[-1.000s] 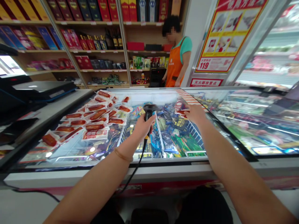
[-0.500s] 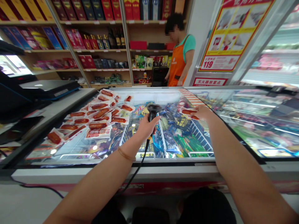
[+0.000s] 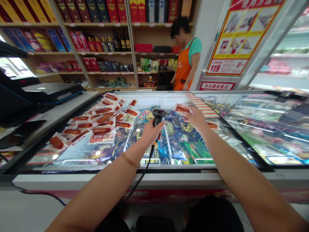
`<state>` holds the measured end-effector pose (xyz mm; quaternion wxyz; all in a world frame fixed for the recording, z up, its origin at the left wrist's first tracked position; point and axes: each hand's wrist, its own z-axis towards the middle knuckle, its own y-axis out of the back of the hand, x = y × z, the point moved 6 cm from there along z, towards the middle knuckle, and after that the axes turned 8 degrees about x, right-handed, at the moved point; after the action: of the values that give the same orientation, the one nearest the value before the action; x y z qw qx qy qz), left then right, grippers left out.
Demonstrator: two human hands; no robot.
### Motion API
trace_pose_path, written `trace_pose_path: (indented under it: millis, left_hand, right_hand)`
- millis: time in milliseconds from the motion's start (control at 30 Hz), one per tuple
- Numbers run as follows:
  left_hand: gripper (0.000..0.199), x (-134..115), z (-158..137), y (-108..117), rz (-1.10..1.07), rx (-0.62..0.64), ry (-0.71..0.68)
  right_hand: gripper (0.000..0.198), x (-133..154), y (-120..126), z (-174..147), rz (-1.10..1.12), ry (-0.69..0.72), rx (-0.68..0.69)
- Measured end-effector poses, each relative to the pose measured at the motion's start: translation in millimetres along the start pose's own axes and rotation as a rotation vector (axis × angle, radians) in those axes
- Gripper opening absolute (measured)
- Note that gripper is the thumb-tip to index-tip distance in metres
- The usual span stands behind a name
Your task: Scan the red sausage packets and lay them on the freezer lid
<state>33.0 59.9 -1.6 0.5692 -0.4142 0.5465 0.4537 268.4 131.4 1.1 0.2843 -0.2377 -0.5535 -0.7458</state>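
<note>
My left hand (image 3: 152, 130) is wrapped round the handle of a black corded barcode scanner (image 3: 158, 113), its head over the freezer's glass top. The scanner's cable (image 3: 144, 174) runs down past my wrist. To the right of the scanner, my right hand (image 3: 195, 116) pinches the right end of a vacuum-packed sausage (image 3: 182, 109). Another packed sausage (image 3: 213, 125) lies on the glass beside my right forearm, partly covered by it. A spread of packed sausages (image 3: 103, 117) overlaps on the glass at the left.
Under the glass, the chest freezer (image 3: 169, 175) holds wire baskets of bagged goods (image 3: 193, 148). A counter with a dark machine (image 3: 53, 91) stands at left. Across the freezer is a person in an orange apron (image 3: 183, 67), before shelves of boxes (image 3: 103, 51).
My right hand has moved left with a packed sausage, closer to the scanner. Another packed sausage now shows beside my right forearm. My left hand and the scanner have stayed put.
</note>
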Motion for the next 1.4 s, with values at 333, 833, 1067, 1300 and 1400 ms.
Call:
trace_pose_path:
  millis: [333, 833, 1067, 1300, 1400]
  left_hand:
    - [0.030, -1, 0, 0, 0.020, 0.003, -0.003]
    - [0.033, -8, -8, -12, -0.014, 0.172, -0.132]
    - [0.034, -8, -7, -11, -0.024, 0.170, -0.128]
    - [0.028, -9, -8, -11, 0.009, 0.176, -0.135]
    - [0.028, -10, -8, -11, -0.002, 0.173, -0.128]
  right_hand:
    - [0.036, -32, -7, 6, 0.173, -0.176, -0.050]
    - [0.041, 29, 10, -16, -0.017, 0.279, -0.310]
    - [0.038, 37, 12, -20, -0.012, 0.319, -0.323]
    - [0.038, 42, 11, -22, 0.025, 0.340, -0.317]
    - [0.037, 43, 11, -22, 0.036, 0.341, -0.316]
